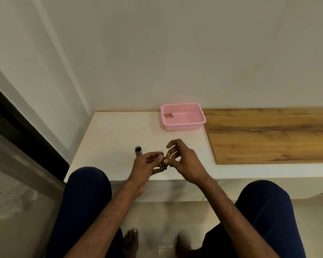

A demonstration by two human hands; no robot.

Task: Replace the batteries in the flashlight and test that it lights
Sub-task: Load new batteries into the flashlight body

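Your knees in dark trousers [86,198] frame the white ledge [110,138]; wood panel [268,135] to its R, pink basket [183,125] at the back w/ two copper batteries [168,115] inside. Your left hand [145,168] grips a small black battery holder [164,165] above the ledge edge, and your right hand [185,161] pinches a copper battery [167,156] at it, other fingers loose. Grey flashlight tube [138,151] stands upright just L of your hands, open end up.

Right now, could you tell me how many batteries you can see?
3: two batteries lie side by side in the pink basket, and one battery is pinched in the right hand. Others may be hidden inside the black holder.
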